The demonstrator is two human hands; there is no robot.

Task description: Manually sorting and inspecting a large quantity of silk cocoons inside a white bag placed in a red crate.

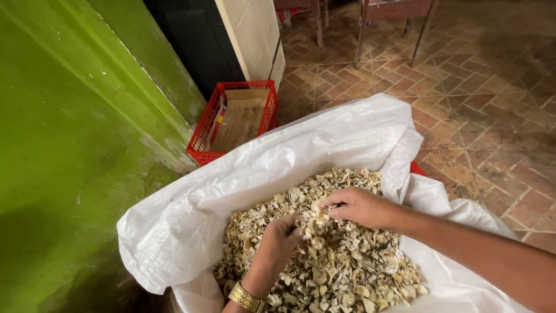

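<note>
Pinching one shell piece (317,219) between both hands (278,240) (356,206) (above the heap (347,266))

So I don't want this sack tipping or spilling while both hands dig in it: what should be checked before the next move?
1. Sack mouth open, rim rolled back: ok.
2. Dried shell pieces all inside the sack, none seen on the tiled floor: ok.
3. Left hand and right hand both over the pile, pinching pieces between them: ok.
4. Sack base steady: cannot tell, hidden.
5. Red crate apart from the sack: ok.
6. Gold watch free of the pieces: ok.
</note>
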